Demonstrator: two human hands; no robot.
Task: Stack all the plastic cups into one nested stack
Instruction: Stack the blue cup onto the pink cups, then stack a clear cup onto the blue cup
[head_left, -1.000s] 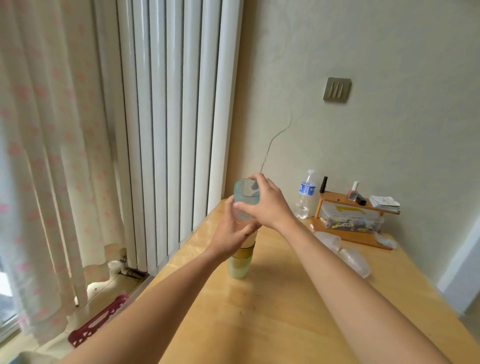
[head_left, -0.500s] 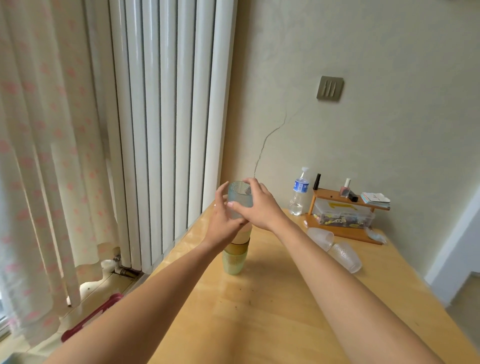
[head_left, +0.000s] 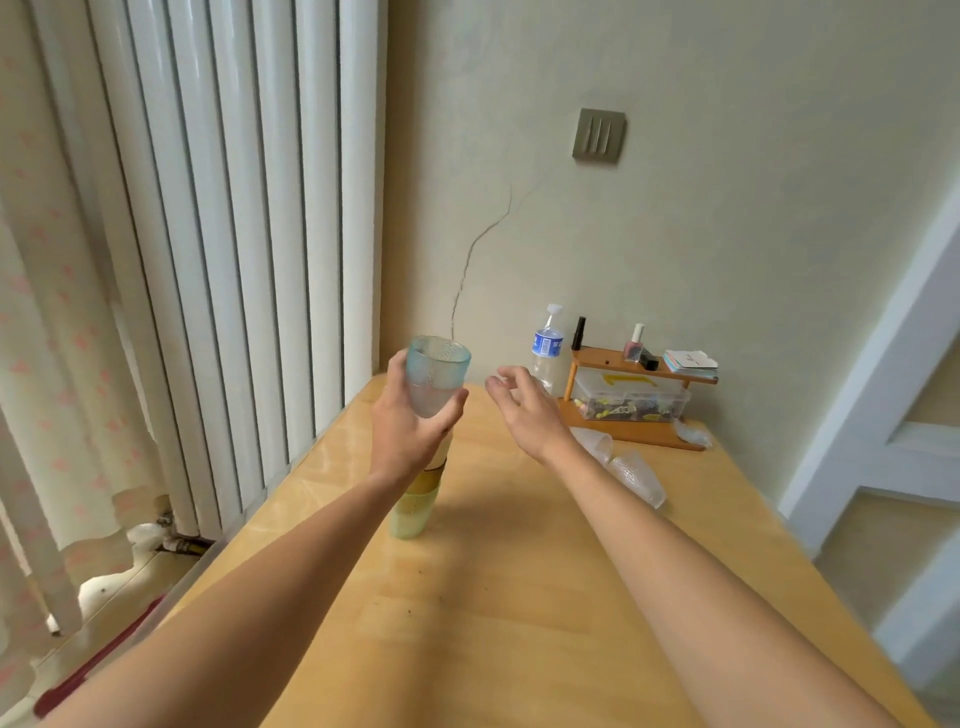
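Left hand (head_left: 410, 431) gripping blue cup (head_left: 435, 375) atop nested stack (head_left: 415, 506) – steadying column at table (head_left: 519, 597) centre. Right hand (head_left: 524, 410) empty, fingers spread, hovering at stack's 3 o'clock – likely heading for clear cups (head_left: 626, 465) lying at 4 o'clock.

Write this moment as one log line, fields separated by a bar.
left hand: holds blue cup atop stack | right hand: open, empty | clear cups: lying on table, unstacked
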